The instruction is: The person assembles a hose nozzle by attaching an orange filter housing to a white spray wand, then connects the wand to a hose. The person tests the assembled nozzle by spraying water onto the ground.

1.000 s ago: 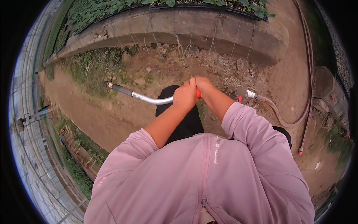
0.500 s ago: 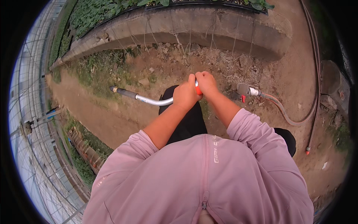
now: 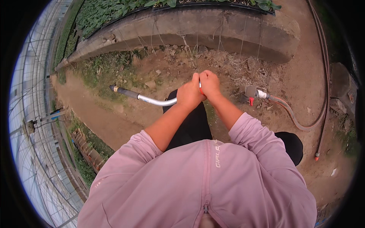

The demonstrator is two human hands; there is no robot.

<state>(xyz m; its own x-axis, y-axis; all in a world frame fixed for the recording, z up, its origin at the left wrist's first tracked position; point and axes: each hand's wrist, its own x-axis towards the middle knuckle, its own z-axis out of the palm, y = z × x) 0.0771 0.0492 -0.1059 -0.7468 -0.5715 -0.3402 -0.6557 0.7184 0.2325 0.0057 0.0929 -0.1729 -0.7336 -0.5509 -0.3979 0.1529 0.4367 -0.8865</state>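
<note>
- Left hand (image 3: 189,94) is wrapped tightly around the bent metal tube (image 3: 156,101); from where I stand, its thumb sits up against the other hand.
- Right hand (image 3: 210,84) is curled over the red piece (image 3: 201,89) at the tube's near end, though I can't see where all its fingers go.
- If either grip slips under a twist, I'd expect the tube to swing, because its long free end has no hand on it.
- That end could dip and pick up dirt from the ground (image 3: 102,125), or the bend could knock the dark trouser leg (image 3: 188,131) just behind it.
- As for where it lies, the tube runs leftward out of the left hand to a black grip (image 3: 127,92).
- Well apart, right of both hands, a hose (image 3: 294,121) lies on the ground with its grey fitting (image 3: 251,91).
</note>
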